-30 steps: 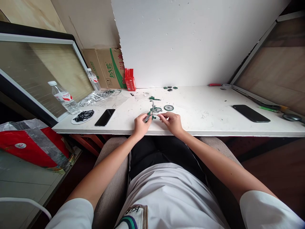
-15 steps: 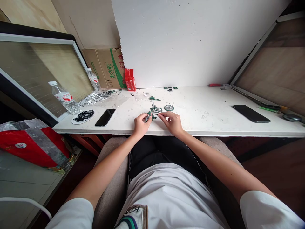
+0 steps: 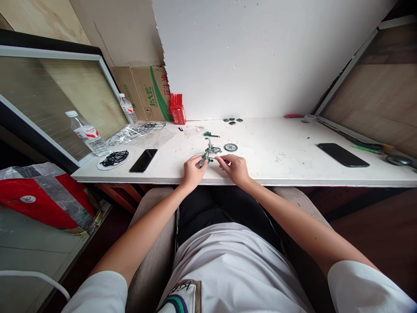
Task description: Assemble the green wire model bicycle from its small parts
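My left hand [image 3: 194, 169] is closed on a small green model bicycle part [image 3: 203, 161], which pokes up past the thumb and fingertips. Facing it, my right hand [image 3: 235, 167] pinches a thin dark piece [image 3: 211, 157] that reaches left toward the green part; whether the two touch I cannot tell. Just beyond the fingers lies a partly built model bicycle [image 3: 213, 149] with handlebars and a wheel. A loose spoked wheel [image 3: 231, 147] rests to its right, and a green piece [image 3: 211, 134] lies farther back.
On the white table [image 3: 276, 152] at left are a phone [image 3: 143, 160], a plate of black parts [image 3: 113, 159] and a water bottle [image 3: 88, 134]. A red box [image 3: 177, 109] stands behind. Several small green pieces [image 3: 232, 120] lie by the wall; a black phone-like slab [image 3: 343, 155] is at right.
My right hand has shifted slightly left, bringing its thin piece closer to the green part in my left hand. The things lying on the table have kept their places.
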The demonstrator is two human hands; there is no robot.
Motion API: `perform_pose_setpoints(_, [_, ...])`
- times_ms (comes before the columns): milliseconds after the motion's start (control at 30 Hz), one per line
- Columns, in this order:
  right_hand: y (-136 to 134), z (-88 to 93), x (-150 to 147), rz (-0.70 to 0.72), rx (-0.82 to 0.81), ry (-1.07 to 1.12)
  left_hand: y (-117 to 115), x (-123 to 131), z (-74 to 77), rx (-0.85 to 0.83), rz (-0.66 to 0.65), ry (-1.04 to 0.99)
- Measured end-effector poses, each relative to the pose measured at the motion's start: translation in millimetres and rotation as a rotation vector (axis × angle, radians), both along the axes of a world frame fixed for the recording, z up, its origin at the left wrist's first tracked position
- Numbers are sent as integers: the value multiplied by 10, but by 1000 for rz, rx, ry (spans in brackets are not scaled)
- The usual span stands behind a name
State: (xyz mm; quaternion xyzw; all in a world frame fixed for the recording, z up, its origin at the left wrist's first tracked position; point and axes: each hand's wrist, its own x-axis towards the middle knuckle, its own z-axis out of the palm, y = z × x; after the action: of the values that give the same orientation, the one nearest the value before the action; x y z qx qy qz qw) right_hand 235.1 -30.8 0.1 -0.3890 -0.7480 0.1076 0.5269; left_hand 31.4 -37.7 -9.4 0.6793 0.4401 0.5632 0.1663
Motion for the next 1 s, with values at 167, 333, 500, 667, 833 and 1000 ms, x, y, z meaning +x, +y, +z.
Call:
perform_pose_setpoints(167, [99,-14,9,1,-11,-45,11,-3,-17,14,1,-7])
perform_pose_setpoints(333, [122,-11,-11,34,22,-167,21,-2,-26,-5,12,-17])
perform_pose_setpoints(500, [70,-10,-33,31,74,-250,41,-4,-41,-28,-6,-38])
perform_pose_setpoints(667, [96,-58,-31,51,91,-270,82,-15,-72,-56,-20,-94])
perform_pose_setpoints(833, [53,-57,-26,-34,66,-356,119,-34,-123,-35,-33,-123])
perform_pose_setpoints(1000, [18,-53,-25,-32,95,-318,100,-49,-108,14,-57,-85])
